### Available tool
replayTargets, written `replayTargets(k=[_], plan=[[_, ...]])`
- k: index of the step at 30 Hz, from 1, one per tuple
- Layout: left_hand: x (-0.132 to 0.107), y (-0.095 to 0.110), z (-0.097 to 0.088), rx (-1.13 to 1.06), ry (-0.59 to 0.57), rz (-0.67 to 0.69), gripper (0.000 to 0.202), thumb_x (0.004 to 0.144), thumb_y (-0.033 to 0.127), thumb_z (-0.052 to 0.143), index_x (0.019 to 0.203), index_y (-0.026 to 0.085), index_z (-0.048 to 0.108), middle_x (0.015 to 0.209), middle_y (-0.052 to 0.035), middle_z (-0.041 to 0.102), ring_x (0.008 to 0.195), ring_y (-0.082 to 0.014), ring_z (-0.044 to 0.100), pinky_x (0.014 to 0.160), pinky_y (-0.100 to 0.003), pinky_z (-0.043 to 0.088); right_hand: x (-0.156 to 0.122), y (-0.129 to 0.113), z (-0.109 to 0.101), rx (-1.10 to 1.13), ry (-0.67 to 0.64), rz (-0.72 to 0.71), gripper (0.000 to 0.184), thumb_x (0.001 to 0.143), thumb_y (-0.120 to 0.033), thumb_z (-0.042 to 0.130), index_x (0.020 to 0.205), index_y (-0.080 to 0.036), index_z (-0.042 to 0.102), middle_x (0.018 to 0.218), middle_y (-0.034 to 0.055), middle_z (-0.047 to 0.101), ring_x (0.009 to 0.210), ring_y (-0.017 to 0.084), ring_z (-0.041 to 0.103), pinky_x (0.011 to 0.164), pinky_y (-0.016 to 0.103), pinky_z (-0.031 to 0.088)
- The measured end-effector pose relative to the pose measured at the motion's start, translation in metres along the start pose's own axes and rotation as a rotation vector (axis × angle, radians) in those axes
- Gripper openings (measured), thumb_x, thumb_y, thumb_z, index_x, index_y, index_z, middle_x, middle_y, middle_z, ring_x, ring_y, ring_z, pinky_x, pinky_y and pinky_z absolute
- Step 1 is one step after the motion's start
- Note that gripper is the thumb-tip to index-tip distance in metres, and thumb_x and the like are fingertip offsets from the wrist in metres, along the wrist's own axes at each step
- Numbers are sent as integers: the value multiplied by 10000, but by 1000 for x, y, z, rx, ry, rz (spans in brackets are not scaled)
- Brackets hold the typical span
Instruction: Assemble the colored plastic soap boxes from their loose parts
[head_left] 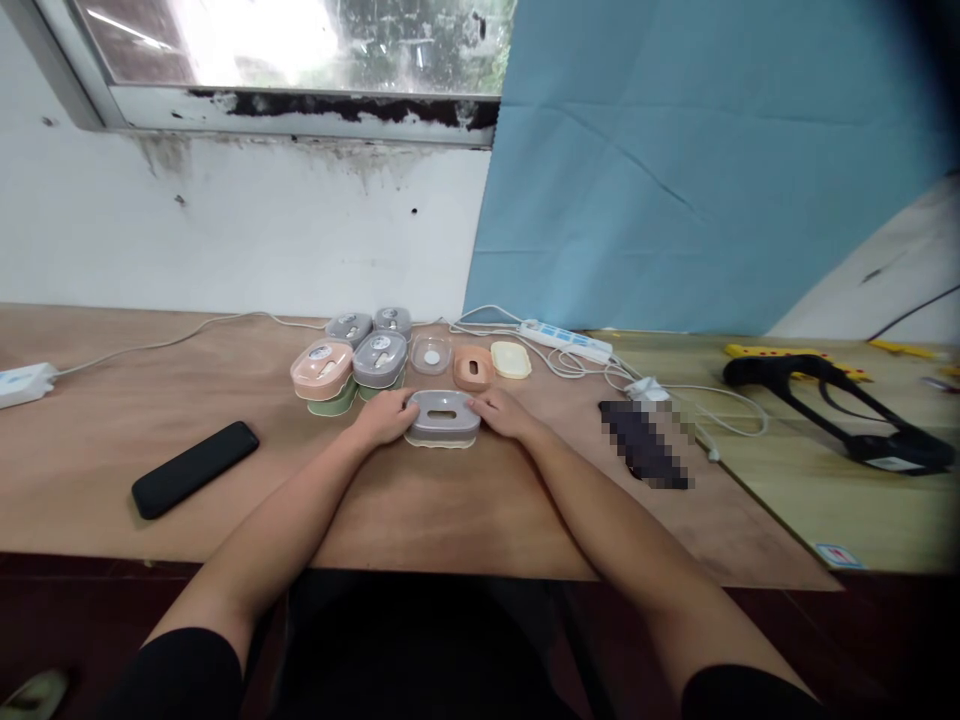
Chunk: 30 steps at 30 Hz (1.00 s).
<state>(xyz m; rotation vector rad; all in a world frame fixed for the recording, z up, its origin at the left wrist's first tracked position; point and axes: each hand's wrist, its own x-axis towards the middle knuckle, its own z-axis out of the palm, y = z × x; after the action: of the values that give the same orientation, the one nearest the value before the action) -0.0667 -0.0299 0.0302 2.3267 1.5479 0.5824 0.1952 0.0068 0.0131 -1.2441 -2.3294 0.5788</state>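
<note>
The left hand [386, 416] and right hand [506, 412] grasp opposite ends of one gray slot-topped box [442, 430] near four clear-lidded boxes [322, 374], their round labels [320, 352] illegible.

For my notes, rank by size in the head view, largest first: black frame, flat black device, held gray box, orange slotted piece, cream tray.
1. Black frame
2. Flat black device
3. Held gray box
4. Orange slotted piece, cream tray: too alike to rank

I can't see inside the grey oval plastic box [442, 431]. A peach-pink oval box [321, 376] mostly hides the pale green tub [333, 404] beneath. A white plastic power strip [25, 384] is cut off at far left. The dark object [645, 447] at right is blurred into squares.
</note>
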Motion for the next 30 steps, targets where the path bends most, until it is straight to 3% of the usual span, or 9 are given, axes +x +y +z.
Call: replayTargets(k=[6,15,17,20,22,24,28,30], plan=[[2,0,4,166,-128,-61,400,866,351,383,1135,209,643,1097,-109,694,963,-284,649,767,-335,486,1,-12,-2,-163,-61,53,429,830,-436,457,498,-165,464,481,-39,404,475,84,352,501,241,176],[2,1,6,144,-118,-82,453,895,489,367,1154,227,631,1133,-108,683,1010,-285,640,795,-337,482,1,-11,0,-188,-68,82,456,867,-463,433,529,-169,520,518,-16,513,497,104,428,511,248,205],[1,1,6,130,-111,-85,473,894,518,367,1167,233,626,1138,-108,682,1014,-287,641,793,-339,483,1,-10,2,-217,-9,82,486,861,-516,449,524,-174,522,524,-6,532,502,111,437,507,252,206],[1,1,6,112,-103,-96,488,894,536,365,1176,234,624,1124,-114,687,1007,-291,643,783,-342,484,1,-11,5,-337,278,95,512,819,-613,498,544,-183,534,563,26,573,551,138,474,527,264,238],[1,2,6,112,-101,-102,490,896,537,361,1174,232,625,1116,-118,688,1004,-294,644,780,-346,484,5,-16,6,-406,452,66,481,831,-599,499,593,-186,564,619,53,607,605,161,511,560,273,279],[2,3,6,119,-103,-106,492,894,542,362,1175,235,624,1107,-119,691,997,-297,648,776,-349,486,15,-23,5,-436,505,-1,415,882,-514,465,675,-186,610,693,76,641,682,184,550,617,282,332],[1,4,7,126,-102,-95,493,889,561,356,1152,245,629,1080,-109,699,980,-299,656,771,-356,491,51,-36,1,-507,415,-131,269,897,-363,484,955,-184,676,936,106,685,927,240,574,822,336,391],[1,4,7,134,-99,-88,496,892,565,344,1128,239,635,1075,-112,701,978,-301,657,772,-363,493,70,-39,0,-565,339,-156,290,881,-340,520,1088,-193,659,1082,115,669,1028,267,552,887,377,380]])
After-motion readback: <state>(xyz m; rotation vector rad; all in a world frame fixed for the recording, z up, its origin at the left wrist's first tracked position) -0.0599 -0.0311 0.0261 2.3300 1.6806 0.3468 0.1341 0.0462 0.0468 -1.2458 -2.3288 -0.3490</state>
